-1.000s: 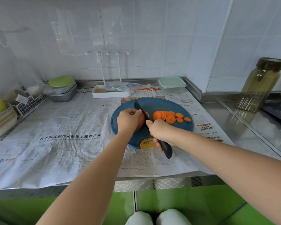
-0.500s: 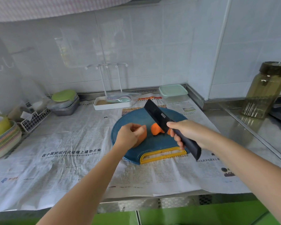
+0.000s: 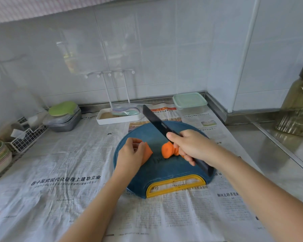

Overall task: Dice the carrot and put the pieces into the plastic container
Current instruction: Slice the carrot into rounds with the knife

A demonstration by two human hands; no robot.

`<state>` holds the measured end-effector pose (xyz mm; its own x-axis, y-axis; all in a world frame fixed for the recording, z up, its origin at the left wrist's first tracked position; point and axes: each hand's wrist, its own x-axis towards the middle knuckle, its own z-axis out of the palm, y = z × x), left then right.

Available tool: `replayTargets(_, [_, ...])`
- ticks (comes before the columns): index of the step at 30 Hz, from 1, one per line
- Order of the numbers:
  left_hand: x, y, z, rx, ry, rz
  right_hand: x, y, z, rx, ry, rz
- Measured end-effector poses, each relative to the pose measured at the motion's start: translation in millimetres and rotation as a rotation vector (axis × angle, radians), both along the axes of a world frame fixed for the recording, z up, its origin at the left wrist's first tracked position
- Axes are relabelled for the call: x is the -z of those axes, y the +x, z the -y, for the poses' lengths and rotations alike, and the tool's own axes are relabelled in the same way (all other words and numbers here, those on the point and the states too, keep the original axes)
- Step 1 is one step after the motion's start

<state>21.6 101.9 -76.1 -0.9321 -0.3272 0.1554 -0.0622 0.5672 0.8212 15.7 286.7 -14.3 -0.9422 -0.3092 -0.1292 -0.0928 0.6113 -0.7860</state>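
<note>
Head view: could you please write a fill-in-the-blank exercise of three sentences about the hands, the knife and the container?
1. The right hand grips the knife by its black ____.
2. The left hand holds the carrot piece on the round ____ cutting board.
3. The plastic container behind the board has a pale ____ lid.

Missing words: handle; blue; green.

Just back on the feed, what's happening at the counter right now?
A person is cutting carrot on the blue cutting board. The left hand holds the uncut carrot chunk on the board. The right hand grips the black knife, its blade raised clear of the carrot. Some round slices lie by the right hand, not yet diced. The plastic container sits at the back, lid on.
</note>
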Motion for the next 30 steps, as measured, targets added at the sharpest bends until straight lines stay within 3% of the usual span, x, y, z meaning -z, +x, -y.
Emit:
replayTargets(5, [5.5,6.1,1.5,0.084,0.069,-0.070,7.3,4.2,12.5,0.004,0.233,-0.191])
replayTargets(10, [5.9,10.7,6.9,0.272,0.009,0.049,12.4,20.8,12.6,-0.048,0.393,-0.314])
replayTargets(19, [10.6,20.2,-7.3,0.177,-0.026,-0.061,34.2,38.5,13.7,-0.019,0.227,-0.278])
replayTargets(30, [12.8,21.9,-8.7,0.223,-0.091,-0.135,29.2,47.7,27.9,-0.041,0.234,-0.314])
